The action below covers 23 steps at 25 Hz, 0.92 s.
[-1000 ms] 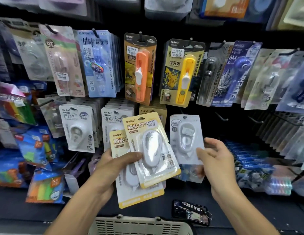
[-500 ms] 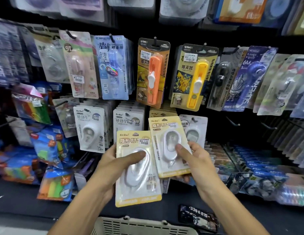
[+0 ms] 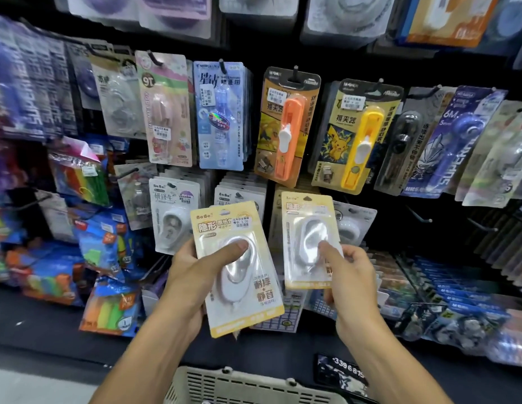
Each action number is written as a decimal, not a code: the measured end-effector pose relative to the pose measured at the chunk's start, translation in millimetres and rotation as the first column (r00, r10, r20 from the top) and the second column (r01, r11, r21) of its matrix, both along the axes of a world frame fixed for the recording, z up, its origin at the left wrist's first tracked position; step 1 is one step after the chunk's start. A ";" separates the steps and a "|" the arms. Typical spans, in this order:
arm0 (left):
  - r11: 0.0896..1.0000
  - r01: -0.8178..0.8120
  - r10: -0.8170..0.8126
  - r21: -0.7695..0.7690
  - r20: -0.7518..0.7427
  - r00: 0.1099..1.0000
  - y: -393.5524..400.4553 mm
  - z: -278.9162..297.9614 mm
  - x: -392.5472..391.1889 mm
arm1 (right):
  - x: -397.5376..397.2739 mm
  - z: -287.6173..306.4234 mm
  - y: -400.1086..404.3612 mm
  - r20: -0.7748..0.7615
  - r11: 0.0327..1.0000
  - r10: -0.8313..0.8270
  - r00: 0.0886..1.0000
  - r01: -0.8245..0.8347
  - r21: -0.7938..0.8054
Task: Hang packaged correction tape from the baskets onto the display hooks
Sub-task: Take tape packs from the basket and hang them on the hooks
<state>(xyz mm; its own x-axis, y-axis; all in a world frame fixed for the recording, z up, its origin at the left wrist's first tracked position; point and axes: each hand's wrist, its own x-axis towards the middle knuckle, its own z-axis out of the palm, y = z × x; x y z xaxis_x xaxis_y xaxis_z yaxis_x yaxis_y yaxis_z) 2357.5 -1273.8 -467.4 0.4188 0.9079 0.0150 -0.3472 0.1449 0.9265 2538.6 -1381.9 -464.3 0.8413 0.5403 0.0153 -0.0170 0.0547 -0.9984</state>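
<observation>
My left hand (image 3: 192, 275) grips a yellow-carded correction tape pack (image 3: 239, 304), thumb pressed on its clear blister. My right hand (image 3: 345, 275) pinches a second, identical yellow pack (image 3: 307, 211) and holds it upright in front of a stack of the same yellow packs (image 3: 275, 205) hanging in the middle row of the display. The hook behind that stack is hidden by the held pack. A beige slotted basket (image 3: 239, 386) sits at the bottom edge below my arms.
White correction tape packs (image 3: 173, 211) hang left of the yellow stack, a grey pack (image 3: 353, 225) to its right. Bare hooks (image 3: 420, 214) jut out further right. Orange (image 3: 286, 126) and yellow clip pushers (image 3: 357, 135) hang above. A dark phone-like card (image 3: 341, 374) lies on the ledge.
My right hand took the front yellow pack off the left hand's pair and carried it right and up toward the hanging yellow stack. The left hand keeps one pack.
</observation>
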 end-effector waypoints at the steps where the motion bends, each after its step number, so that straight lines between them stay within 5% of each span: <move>1: 1.000 0.010 -0.010 -0.003 0.011 1.000 -1.1 -0.2 1.0 | 1.0 2.0 0.2 -0.018 1.000 -0.010 1.000 0.010 0.003; 10: 0.999 0.023 -0.024 0.028 0.026 0.999 -0.9 -1.6 1.3 | -8.9 -0.4 4.1 0.139 0.999 0.007 0.990 0.001 -0.052; 16: 1.000 0.006 -0.006 0.030 0.011 1.000 2.4 -6.0 0.5 | 0.9 -8.6 13.5 -0.095 0.988 0.143 0.985 -0.148 -0.044; 19: 1.000 0.014 -0.014 0.018 0.028 1.000 1.5 -6.8 2.7 | -0.5 -26.1 13.0 0.059 0.973 0.175 0.983 -0.164 -0.162; 23: 1.000 0.000 -0.001 0.028 0.041 0.999 1.8 -9.1 4.8 | -7.7 -19.4 11.3 0.078 0.964 0.260 0.962 -0.254 -0.082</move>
